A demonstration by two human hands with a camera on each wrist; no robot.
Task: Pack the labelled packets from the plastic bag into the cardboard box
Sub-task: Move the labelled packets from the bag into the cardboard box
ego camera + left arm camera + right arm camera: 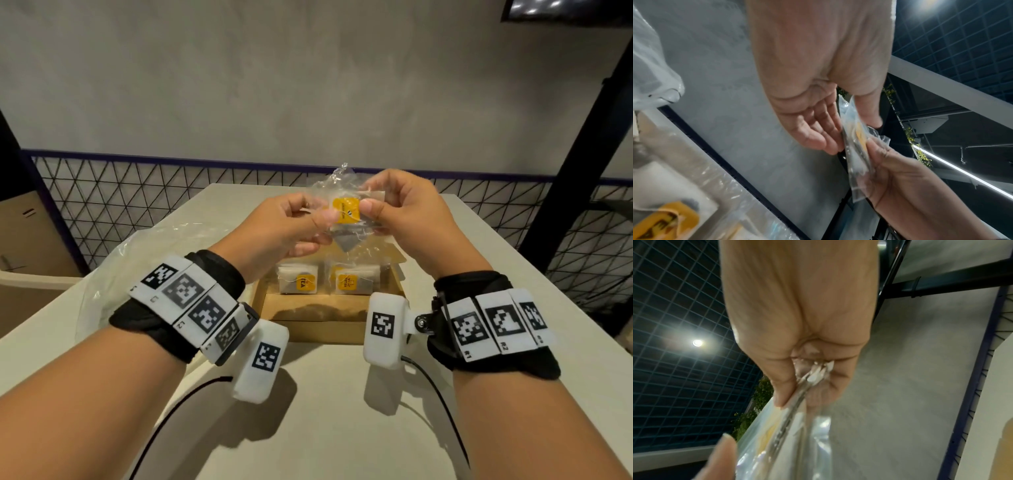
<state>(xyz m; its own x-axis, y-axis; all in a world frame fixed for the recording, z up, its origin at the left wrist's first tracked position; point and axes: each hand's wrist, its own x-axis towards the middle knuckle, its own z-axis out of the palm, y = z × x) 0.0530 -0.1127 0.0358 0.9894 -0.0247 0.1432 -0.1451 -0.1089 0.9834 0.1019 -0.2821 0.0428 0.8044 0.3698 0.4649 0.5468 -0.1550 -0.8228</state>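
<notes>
A pale, matte bench (342, 428) runs away from the person toward a grey plaster wall (308, 85), with a black wire-mesh fence (137, 192) topped by a dark blue rail standing just behind the bench's far edge and a black post (582, 164) rising beyond its right side. In the wrist views a dark grid ceiling with round lamps shows overhead. An open cardboard box (315, 310) sits on the middle of the bench; inside it, against the far wall, two clear-wrapped packets (329, 281) lie flat side by side, each with a yellow label, the left one reading "TEA". To the left of the box a crumpled clear plastic bag (137, 260) lies on the bench. Above the far end of the box, both hands hold up one more packet (346, 210) between them: the left hand (287, 226) pinches its left edge between thumb and curled fingers, and the right hand (407, 209) pinches its right edge in the same way. The packet's broad face with the yellow label faces the person; it is turned cornerwise, so one corner points down at the box and the crinkled top of the wrapper points up toward the wall, the long axis roughly upright.
</notes>
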